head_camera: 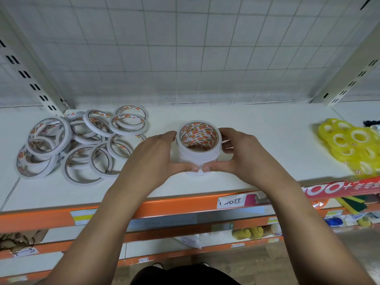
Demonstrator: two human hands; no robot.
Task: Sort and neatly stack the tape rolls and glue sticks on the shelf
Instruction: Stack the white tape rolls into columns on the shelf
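A stack of white tape rolls with red-and-yellow printed cores stands upright in the middle of the white shelf. My left hand and my right hand cup the stack from both sides, fingers curled round it and thumbs meeting at its front base. A loose heap of the same white tape rolls lies jumbled at the left of the shelf. No glue sticks are visible.
Yellow tape rolls lie piled at the shelf's right end. An orange shelf edge with paper price labels runs along the front. A wire grid back panel rises behind. Lower shelves hold assorted goods.
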